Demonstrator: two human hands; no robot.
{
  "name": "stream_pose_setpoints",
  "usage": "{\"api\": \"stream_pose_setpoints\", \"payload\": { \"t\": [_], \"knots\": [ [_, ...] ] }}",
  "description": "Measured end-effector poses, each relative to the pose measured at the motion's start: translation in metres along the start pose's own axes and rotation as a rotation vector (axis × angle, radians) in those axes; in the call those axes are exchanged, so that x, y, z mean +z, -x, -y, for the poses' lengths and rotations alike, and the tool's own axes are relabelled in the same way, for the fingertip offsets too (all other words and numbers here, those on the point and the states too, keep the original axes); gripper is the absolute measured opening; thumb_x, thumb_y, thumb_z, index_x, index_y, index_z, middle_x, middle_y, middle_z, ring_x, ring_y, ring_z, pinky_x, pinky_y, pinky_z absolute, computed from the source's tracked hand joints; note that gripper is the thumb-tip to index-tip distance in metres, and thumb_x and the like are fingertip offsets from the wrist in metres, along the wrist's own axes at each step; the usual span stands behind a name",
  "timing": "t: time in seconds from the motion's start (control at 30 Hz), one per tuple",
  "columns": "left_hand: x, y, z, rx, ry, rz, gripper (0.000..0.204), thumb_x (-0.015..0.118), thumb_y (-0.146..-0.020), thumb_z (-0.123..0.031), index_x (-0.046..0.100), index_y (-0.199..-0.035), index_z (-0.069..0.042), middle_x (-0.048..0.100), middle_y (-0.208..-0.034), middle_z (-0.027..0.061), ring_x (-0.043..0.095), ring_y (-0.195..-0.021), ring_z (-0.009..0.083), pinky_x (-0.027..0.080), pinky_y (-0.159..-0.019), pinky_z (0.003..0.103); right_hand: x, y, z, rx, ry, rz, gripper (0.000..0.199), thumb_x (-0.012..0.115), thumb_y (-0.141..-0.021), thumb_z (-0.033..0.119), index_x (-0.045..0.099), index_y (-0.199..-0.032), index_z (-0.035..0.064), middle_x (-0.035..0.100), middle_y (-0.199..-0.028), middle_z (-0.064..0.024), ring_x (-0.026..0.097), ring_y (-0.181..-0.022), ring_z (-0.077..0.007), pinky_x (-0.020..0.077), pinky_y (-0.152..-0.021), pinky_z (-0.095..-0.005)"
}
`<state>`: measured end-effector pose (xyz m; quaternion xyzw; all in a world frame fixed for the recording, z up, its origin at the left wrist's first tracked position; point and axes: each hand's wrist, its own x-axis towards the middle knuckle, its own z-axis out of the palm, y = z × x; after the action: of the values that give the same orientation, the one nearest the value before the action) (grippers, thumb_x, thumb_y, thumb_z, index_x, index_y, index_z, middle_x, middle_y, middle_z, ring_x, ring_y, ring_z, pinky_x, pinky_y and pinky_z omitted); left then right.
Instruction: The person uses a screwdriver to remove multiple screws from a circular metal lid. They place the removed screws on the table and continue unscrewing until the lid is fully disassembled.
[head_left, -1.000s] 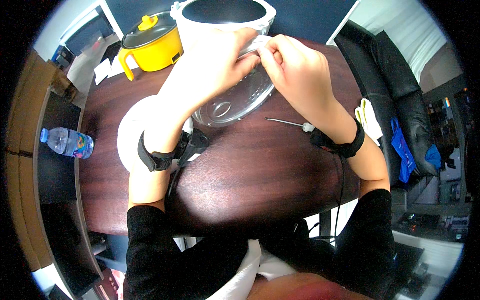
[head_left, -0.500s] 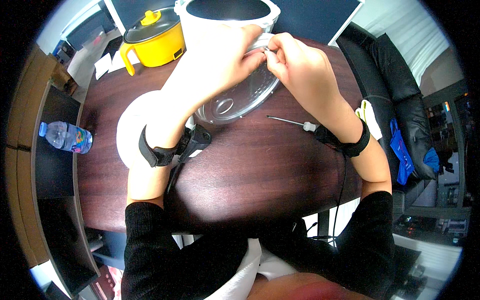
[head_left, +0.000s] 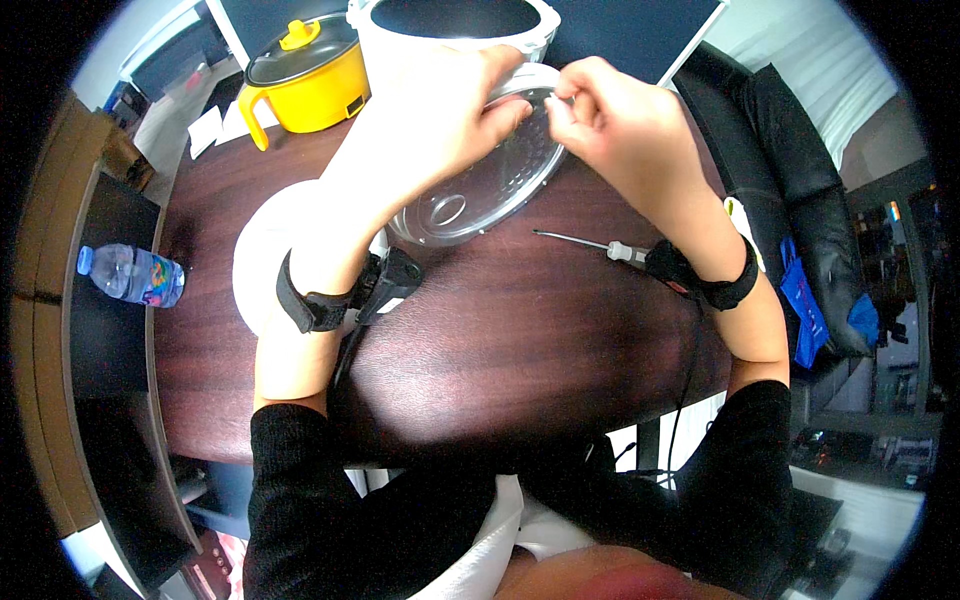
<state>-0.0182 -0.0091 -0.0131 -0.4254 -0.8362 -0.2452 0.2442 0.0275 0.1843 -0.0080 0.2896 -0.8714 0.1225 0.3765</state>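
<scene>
My left hand (head_left: pixel 450 125) grips a clear round plastic piece (head_left: pixel 490 205), like a lid or tray with small bumps or holes, tilted over the table. Its fingers and thumb close on the far rim. Just right of that rim, my right hand (head_left: pixel 630 130) is closed in a pinch; whatever sits between its fingertips is too small to make out. Under my right wrist a screwdriver (head_left: pixel 620 251) with a pale handle lies on the table, its shaft pointing left. A white rounded object (head_left: pixel 265 260) rests partly hidden beneath my left forearm.
Beyond my hands stands a white pot-like appliance body (head_left: pixel 545 35) with a dark inside. A yellow pot (head_left: pixel 315 95) with lid and handle is at the far left. A water bottle (head_left: pixel 130 275) lies by the left table edge. Right of the dark wooden table (head_left: pixel 480 340) is a black sofa (head_left: pixel 800 170).
My right hand has moved slightly right, away from my left thumb, still pinched. More of the screwdriver handle now shows. My left hand and the clear piece stay nearly still.
</scene>
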Motion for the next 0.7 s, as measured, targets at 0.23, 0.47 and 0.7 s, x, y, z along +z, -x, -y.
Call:
{"api": "stream_pose_setpoints", "payload": {
  "t": [0.23,0.47,0.7],
  "knots": [
    [-0.005,0.0,-0.001,-0.072,0.055,-0.016,0.044,0.068,-0.082,-0.032,0.065,-0.112,0.0,0.067,-0.103,0.0211,0.065,-0.097,0.0333,0.048,-0.088,0.038,-0.017,0.067,-0.074,0.454,-0.098,0.543,0.015,0.067,-0.079,0.012,0.057,-0.075,0.001,0.059,-0.058,-0.0118,0.061,-0.047,-0.0222,0.0487,-0.05,-0.0331],
    [-0.026,0.001,-0.033,-0.319,0.094,0.079,0.047,0.068,-0.083,-0.028,0.058,-0.119,0.002,0.06,-0.111,0.0223,0.061,-0.101,0.0317,0.049,-0.089,0.039,-0.001,0.138,-0.129,0.637,-0.119,0.96,0.014,0.063,-0.082,0.008,0.053,-0.076,-0.0005,0.058,-0.059,-0.0068,0.058,-0.044,-0.0154,0.0429,-0.044,-0.0299],
    [-0.014,0.009,-0.027,-0.243,0.027,-0.028,0.048,0.069,-0.083,-0.029,0.058,-0.119,0.0,0.06,-0.111,0.02,0.06,-0.102,0.0291,0.049,-0.089,0.038,0.005,0.136,-0.133,0.617,-0.205,0.902,0.014,0.06,-0.088,0.013,0.054,-0.081,0.002,0.056,-0.057,-0.0042,0.056,-0.044,-0.0132,0.0431,-0.045,-0.0289]
  ]
}}
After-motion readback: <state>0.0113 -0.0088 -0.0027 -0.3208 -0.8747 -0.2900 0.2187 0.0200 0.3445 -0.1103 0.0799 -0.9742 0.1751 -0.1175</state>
